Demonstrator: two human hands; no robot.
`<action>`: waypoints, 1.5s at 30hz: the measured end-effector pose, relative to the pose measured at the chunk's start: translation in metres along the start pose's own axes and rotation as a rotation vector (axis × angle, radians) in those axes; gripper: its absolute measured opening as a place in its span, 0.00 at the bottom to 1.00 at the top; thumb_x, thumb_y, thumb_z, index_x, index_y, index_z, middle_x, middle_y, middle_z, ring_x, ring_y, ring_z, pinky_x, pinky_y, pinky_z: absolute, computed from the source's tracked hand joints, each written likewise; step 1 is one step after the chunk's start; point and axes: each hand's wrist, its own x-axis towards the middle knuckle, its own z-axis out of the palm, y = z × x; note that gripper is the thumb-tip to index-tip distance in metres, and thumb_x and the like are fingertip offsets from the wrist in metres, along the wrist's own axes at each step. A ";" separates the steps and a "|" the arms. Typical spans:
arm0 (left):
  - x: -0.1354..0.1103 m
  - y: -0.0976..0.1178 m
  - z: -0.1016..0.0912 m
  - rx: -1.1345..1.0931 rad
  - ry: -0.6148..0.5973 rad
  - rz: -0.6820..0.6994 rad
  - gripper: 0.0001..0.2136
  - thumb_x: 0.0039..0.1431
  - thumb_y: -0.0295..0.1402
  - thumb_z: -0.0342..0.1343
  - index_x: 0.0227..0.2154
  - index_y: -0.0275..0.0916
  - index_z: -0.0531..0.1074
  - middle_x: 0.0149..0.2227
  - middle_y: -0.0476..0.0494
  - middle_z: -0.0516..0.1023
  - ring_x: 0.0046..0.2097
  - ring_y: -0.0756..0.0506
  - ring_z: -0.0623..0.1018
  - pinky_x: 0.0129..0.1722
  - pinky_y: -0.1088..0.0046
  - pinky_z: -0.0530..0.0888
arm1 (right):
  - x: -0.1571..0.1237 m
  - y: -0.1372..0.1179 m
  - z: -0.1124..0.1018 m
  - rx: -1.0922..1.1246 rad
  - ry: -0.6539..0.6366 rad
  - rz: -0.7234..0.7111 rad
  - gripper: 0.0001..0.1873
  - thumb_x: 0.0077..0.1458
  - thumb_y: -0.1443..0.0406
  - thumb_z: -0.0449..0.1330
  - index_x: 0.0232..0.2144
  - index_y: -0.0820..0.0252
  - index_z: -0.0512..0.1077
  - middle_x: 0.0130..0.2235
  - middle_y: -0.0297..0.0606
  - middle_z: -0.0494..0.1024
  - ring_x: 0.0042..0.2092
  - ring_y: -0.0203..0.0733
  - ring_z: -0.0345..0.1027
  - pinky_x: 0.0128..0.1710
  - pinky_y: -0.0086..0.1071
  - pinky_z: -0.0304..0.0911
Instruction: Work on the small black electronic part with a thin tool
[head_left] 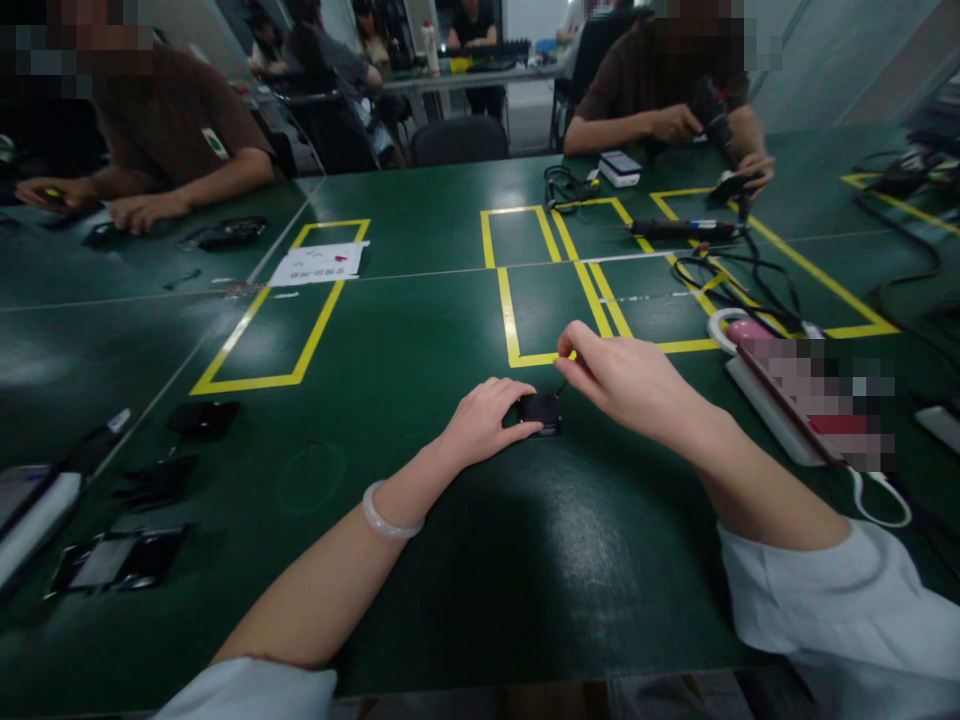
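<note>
A small black device (pixel 541 411) lies on the green table (pixel 420 340) just in front of me. My left hand (pixel 484 420) rests on its left side, fingers curled over it and holding it down. My right hand (pixel 626 380) hovers just above and right of it, thumb and forefinger pinched on something thin and dark that runs toward the device; I cannot make out what it is. A pale bangle (pixel 386 515) sits on my left wrist.
Yellow tape rectangles (pixel 525 300) mark the table. Several black parts (pixel 202 418) lie at the left, a white paper (pixel 319 263) beyond. A white power strip and pink item (pixel 750 345) sit right, with cables (pixel 720 275). Other people work across the table.
</note>
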 end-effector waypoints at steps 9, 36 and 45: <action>0.000 0.000 -0.001 0.002 -0.002 -0.004 0.17 0.62 0.46 0.53 0.47 0.40 0.67 0.45 0.42 0.75 0.45 0.41 0.72 0.45 0.63 0.70 | -0.001 0.002 0.001 -0.031 -0.007 -0.006 0.13 0.64 0.62 0.42 0.44 0.60 0.63 0.30 0.37 0.77 0.28 0.41 0.69 0.25 0.31 0.45; 0.000 0.000 -0.001 0.009 -0.001 -0.001 0.18 0.61 0.47 0.53 0.48 0.40 0.67 0.46 0.42 0.74 0.47 0.41 0.72 0.47 0.63 0.70 | -0.001 0.002 0.002 -0.001 0.014 -0.029 0.13 0.64 0.60 0.44 0.44 0.58 0.63 0.32 0.37 0.78 0.30 0.40 0.70 0.25 0.30 0.47; -0.001 0.000 -0.001 0.000 0.000 -0.004 0.18 0.61 0.47 0.53 0.48 0.40 0.67 0.46 0.42 0.74 0.47 0.41 0.73 0.47 0.63 0.70 | 0.000 0.001 0.001 -0.019 0.003 -0.016 0.13 0.65 0.60 0.43 0.43 0.59 0.64 0.31 0.36 0.78 0.29 0.40 0.69 0.25 0.31 0.46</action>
